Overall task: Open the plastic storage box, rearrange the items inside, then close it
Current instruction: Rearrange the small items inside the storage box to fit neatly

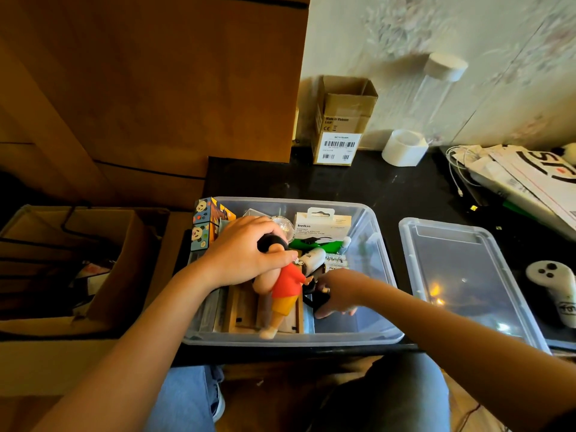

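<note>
Storage box (371,232) open on table (311,182), my L hand (246,254) fingers grasping figurine (285,291), R hand (338,289) fingers curled round black item (321,304), lid (461,275) beside.

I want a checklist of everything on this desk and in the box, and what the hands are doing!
Surface: dark table, mostly bare behind the box.
Job's things: clear storage box open; lid lying flat to its right; toy figure, Belkin package, panda box inside.
Clutter: cardboard box, white roll, white controller, papers.
Hands: left hand grips the figure's head; right hand reaches down among dark items, grip unclear.
Cables: white cable by the papers.
Surroundings: patterned wall, wooden cabinet, open carton at left.
</note>
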`<state>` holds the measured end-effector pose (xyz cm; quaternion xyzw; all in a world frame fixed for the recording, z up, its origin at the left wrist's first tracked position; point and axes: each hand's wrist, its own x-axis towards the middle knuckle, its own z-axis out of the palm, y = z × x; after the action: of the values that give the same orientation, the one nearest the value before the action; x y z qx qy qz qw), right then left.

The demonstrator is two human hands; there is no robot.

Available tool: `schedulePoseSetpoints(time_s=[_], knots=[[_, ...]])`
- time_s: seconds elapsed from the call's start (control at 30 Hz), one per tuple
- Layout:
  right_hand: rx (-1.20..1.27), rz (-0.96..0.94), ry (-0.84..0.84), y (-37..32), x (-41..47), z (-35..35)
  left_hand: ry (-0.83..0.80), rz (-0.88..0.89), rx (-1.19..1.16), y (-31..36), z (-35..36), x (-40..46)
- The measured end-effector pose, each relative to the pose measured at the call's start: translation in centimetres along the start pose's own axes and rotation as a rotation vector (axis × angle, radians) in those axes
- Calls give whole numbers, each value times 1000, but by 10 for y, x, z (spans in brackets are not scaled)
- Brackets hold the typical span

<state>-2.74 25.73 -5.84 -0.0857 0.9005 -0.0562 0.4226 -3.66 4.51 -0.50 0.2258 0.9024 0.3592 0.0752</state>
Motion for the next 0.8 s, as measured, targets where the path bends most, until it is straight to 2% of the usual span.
schedulePoseSetpoints(time_s=[0.1,0.23,0.37,0.53,0.7,0.8], knots=[[71,43,-111,-2,-2,0,-10,-8,-3,1,0,0],[-30,84,-193,-1,-5,0,-26,-17,2,1,-1,1],[-66,70,-154,1,-6,2,-19,-18,-6,1,0,0],[-229,-25,-61,0,-9,1,-14,-24,-20,0,0,0],[-293,-53,-142,-4,-14,-2,-16,-24,-25,1,0,0],[-339,-8,-135,-8,-17,-5,-22,-30,-23,2,0,0]])
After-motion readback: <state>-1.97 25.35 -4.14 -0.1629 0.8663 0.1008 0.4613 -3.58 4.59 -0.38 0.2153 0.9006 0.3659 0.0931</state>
